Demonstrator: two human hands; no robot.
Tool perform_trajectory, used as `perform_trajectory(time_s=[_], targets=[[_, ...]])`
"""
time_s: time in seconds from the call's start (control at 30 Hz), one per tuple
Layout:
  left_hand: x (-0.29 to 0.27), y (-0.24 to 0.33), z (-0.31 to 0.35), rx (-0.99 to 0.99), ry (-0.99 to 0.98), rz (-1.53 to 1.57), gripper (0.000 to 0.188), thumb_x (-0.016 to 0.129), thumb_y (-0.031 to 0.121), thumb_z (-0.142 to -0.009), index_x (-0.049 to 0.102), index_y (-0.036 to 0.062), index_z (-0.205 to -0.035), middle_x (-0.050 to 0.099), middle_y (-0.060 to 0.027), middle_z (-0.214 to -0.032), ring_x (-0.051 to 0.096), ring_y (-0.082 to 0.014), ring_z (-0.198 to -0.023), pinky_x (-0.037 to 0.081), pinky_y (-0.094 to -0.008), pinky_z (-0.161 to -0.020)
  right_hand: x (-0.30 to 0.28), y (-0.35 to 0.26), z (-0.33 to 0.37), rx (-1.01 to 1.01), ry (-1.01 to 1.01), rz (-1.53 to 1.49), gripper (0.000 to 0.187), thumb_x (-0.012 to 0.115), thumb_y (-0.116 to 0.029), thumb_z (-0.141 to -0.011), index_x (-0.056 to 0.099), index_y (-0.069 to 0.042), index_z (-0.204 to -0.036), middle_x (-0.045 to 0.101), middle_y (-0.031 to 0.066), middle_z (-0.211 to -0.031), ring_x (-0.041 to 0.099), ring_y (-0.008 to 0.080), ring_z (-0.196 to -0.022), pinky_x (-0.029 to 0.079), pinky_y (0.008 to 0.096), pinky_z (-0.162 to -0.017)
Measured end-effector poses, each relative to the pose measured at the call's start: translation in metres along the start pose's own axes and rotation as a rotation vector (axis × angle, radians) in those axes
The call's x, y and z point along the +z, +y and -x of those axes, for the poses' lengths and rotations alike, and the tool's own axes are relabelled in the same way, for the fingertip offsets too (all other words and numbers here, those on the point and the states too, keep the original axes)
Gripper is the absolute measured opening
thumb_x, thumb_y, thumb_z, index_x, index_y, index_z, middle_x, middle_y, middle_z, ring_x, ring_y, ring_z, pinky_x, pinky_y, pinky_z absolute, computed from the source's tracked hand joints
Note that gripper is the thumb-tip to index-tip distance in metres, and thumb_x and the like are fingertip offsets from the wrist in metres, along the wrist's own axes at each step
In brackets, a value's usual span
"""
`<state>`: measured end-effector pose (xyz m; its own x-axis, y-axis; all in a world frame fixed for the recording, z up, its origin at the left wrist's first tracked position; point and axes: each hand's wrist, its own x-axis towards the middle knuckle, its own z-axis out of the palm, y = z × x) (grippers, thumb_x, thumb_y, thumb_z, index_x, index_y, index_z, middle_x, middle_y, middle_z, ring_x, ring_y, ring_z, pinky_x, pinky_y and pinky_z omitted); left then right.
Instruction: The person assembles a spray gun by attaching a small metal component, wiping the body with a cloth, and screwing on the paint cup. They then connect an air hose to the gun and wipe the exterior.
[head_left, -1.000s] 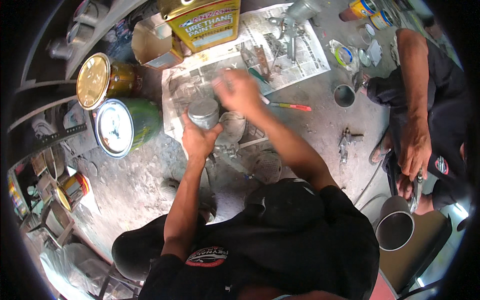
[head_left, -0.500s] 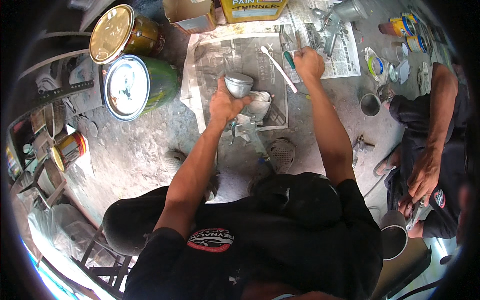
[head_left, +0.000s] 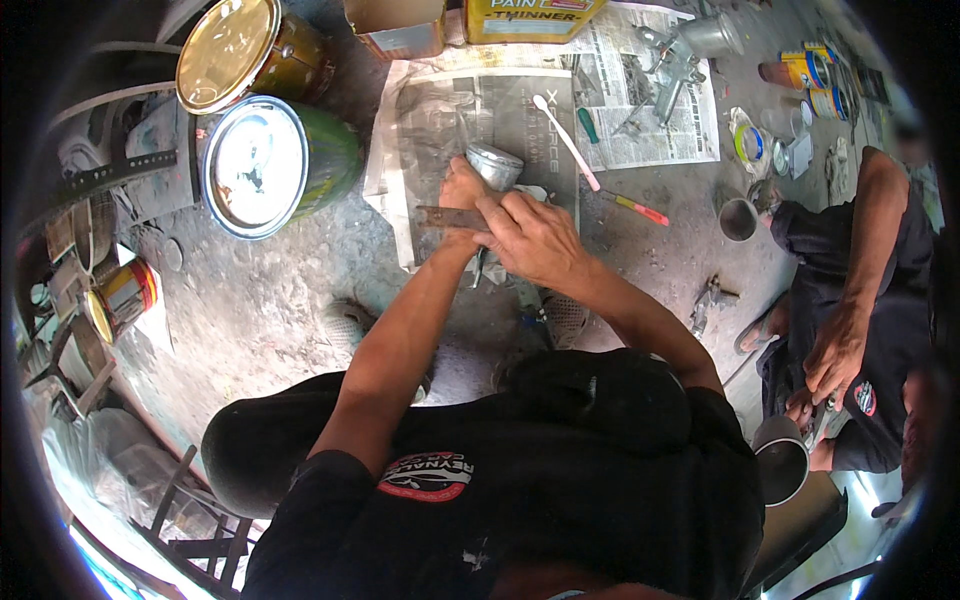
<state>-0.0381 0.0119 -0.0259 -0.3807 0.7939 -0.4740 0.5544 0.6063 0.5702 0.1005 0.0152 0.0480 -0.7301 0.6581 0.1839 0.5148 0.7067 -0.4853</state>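
Observation:
My left hand (head_left: pixel 462 188) is closed against the side of a silver metal cup (head_left: pixel 496 166), which belongs to a spray gun whose body is mostly hidden under my hands. In my right hand (head_left: pixel 532 236) is a flat, brown, rusty-looking metal bar (head_left: pixel 448 218), its end reaching across my left wrist. Newspaper (head_left: pixel 425 95) lies beneath. To the right of my hands are a white and pink toothbrush (head_left: pixel 567 142), a green-handled tool (head_left: pixel 587 125) and a screwdriver with a yellow and red handle (head_left: pixel 638 208).
Another spray gun (head_left: pixel 680 75) rests on the newspaper at the far right. Two large cans, one gold-lidded (head_left: pixel 228 55) and one green (head_left: pixel 325 165), stand on the left. A yellow tin (head_left: pixel 530 22) is at the back. At right a co-worker's hands (head_left: pixel 838 355) hold something small.
My right hand has come from the green-handled tool back to my left hand, bringing the metal bar. The green-handled tool is left on the newspaper. The cup is tilted slightly rightward.

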Motion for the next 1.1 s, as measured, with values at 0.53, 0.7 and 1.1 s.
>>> perform_trajectory(time_s=[0.53,0.7,1.1], targets=[[-0.006,0.006,0.006,0.012,0.045,0.024,0.075,0.090,0.031,-0.062,0.049,-0.0071,-0.112,0.065,-0.0296,-0.111,0.063,-0.0431,-0.108,0.052,-0.0468,-0.093,0.003,0.044,0.001,0.495,-0.079,0.100,0.027,0.055,-0.028,-0.097,0.064,-0.003,-0.099,0.063,0.0176,-0.089,0.068,0.0358,-0.074,0.054,0.0466,-0.061],[0.003,-0.007,0.004,0.017,0.008,0.051,0.070,0.088,0.029,-0.065,0.050,-0.0070,-0.112,0.064,-0.0276,-0.113,0.062,-0.0435,-0.109,0.051,-0.0460,-0.093,0.020,0.030,-0.001,0.354,-0.079,0.122,0.036,0.051,-0.034,-0.101,0.062,0.000,-0.092,0.063,0.0197,-0.087,0.068,0.0376,-0.075,0.056,0.0482,-0.062],[-0.001,0.001,0.007,0.007,0.033,-0.039,0.091,0.088,0.042,-0.062,0.046,-0.0097,-0.125,0.063,-0.0296,-0.117,0.063,-0.0434,-0.109,0.051,-0.0462,-0.093,-0.002,0.029,-0.002,0.416,0.171,0.048,0.033,0.053,-0.031,-0.099,0.063,-0.002,-0.087,0.065,0.0183,-0.084,0.067,0.0362,-0.067,0.056,0.0466,-0.059]])
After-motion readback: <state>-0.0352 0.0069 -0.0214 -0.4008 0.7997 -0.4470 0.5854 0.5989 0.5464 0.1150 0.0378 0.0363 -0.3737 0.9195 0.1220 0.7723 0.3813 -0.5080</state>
